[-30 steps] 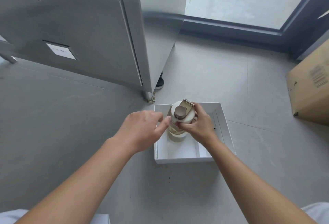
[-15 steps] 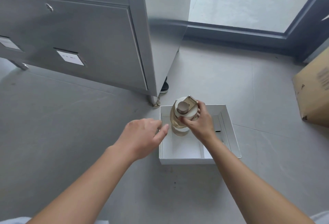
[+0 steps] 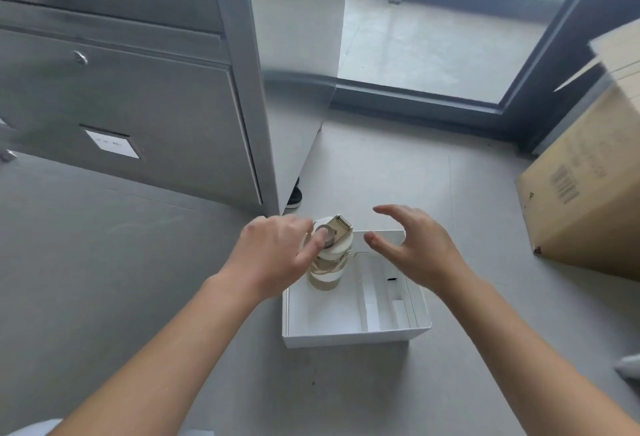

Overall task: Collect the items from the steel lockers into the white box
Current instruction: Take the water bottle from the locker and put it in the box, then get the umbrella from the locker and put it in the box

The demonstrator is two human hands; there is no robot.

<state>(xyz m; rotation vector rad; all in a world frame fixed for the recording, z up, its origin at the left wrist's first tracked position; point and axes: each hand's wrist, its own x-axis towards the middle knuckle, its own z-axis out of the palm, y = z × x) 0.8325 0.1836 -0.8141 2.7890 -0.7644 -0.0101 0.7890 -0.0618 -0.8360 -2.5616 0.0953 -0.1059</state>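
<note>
A beige and white bottle (image 3: 329,264) with a gold clasp on its lid stands upright in the far left corner of the white box (image 3: 349,338) on the floor. My left hand (image 3: 273,255) is on the bottle's lid from the left, with the thumb lying across the top; its fingers are partly hidden behind the lid. My right hand (image 3: 415,252) hovers above the box just right of the bottle, fingers spread, touching nothing. The steel lockers (image 3: 156,106) stand at the far left with their doors closed.
The box has white cardboard dividers along its right side. A large brown carton (image 3: 588,193) sits on the floor at the right. A glass door (image 3: 433,37) with a dark frame is behind. A dark shoe (image 3: 295,196) shows by the locker's corner. Grey floor lies all around.
My right hand has let go of the bottle and drawn off to the right, fingers spread. My left hand has moved onto the lid. The bottle now stands in the box.
</note>
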